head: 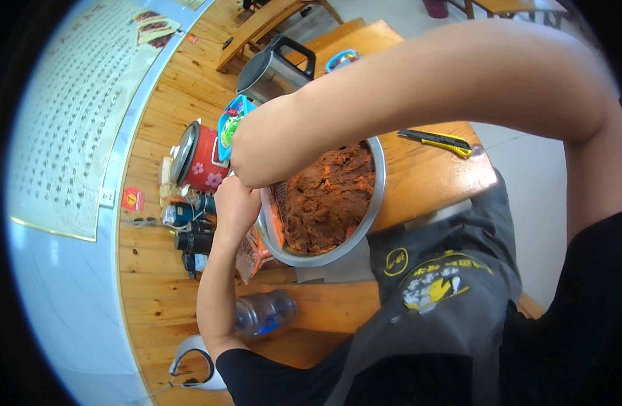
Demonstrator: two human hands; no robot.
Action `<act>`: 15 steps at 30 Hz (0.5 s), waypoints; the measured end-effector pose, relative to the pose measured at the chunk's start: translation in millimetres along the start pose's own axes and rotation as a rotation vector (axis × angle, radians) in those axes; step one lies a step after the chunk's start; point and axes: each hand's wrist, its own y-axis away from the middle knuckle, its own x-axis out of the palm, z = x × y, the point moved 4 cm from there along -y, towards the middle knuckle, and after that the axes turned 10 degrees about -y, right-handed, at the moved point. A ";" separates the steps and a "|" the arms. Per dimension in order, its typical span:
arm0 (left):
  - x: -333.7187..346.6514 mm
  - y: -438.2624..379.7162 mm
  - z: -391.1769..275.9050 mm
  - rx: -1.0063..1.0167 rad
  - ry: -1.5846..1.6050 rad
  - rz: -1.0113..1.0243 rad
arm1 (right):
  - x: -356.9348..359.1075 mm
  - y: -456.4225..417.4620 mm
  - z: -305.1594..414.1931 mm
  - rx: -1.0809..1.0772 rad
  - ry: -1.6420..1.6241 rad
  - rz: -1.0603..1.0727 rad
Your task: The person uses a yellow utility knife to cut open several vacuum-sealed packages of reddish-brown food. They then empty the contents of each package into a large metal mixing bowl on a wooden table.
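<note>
My left hand is curled like a fist beside the left rim of a metal basin. Against it, at the same rim, lies my right hand, bent at the wrist; its fingers are hidden, and whether either hand holds something does not show. The basin contains a thick reddish-brown paste with orange bits and a clear plastic package with orange print. Another such package lies outside the basin. A blue plastic basket with colourful items sits just behind my right hand.
A yellow and black utility knife lies on the wooden table. Around the hands are a red flowered pot, a large kettle, another blue basket, black containers and a big clear plastic bottle.
</note>
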 end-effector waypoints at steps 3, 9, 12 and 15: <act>1.3 3.1 -3.9 0.040 0.090 0.031 | -2.2 2.7 -3.9 0.015 -0.107 -0.058; 5.6 -12.1 -1.0 -0.043 0.646 0.077 | -4.4 19.2 -15.9 0.109 -0.168 0.043; 3.9 -20.2 -0.3 0.001 0.539 0.142 | 3.8 19.0 -19.6 0.086 -0.186 -0.021; 4.1 -22.8 -1.4 -0.194 0.899 0.246 | 7.5 21.5 -30.1 0.087 -0.175 -0.005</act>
